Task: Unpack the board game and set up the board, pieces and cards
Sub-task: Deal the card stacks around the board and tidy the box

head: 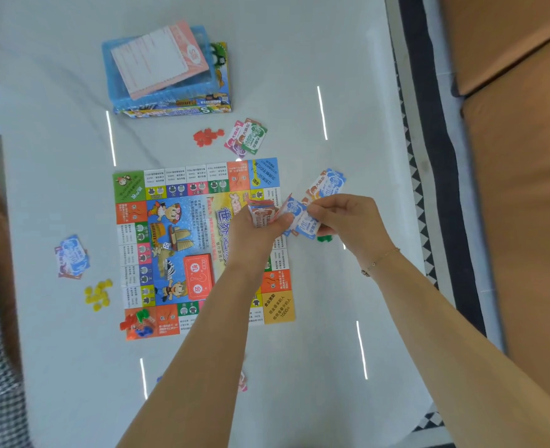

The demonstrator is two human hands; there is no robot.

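Note:
The colourful game board (157,240) lies flat on the white table (299,76). A red card deck (198,277) and a white die (167,245) rest on it, with player pawns (138,323) on its near left corner. Over the board's right edge my left hand (260,224) grips a stack of paper money (260,211). My right hand (348,218) pinches a blue note (309,225) beside that stack. More money lies at the right (328,184), at the far side (246,137) and at the left (71,257).
The game box (176,106) with a blue tray (112,79) and a pink sheet (160,58) stands at the far side. Red tokens (207,137), yellow tokens (98,294) and a green token (324,238) lie around the board. A brown sofa (519,156) is on the right.

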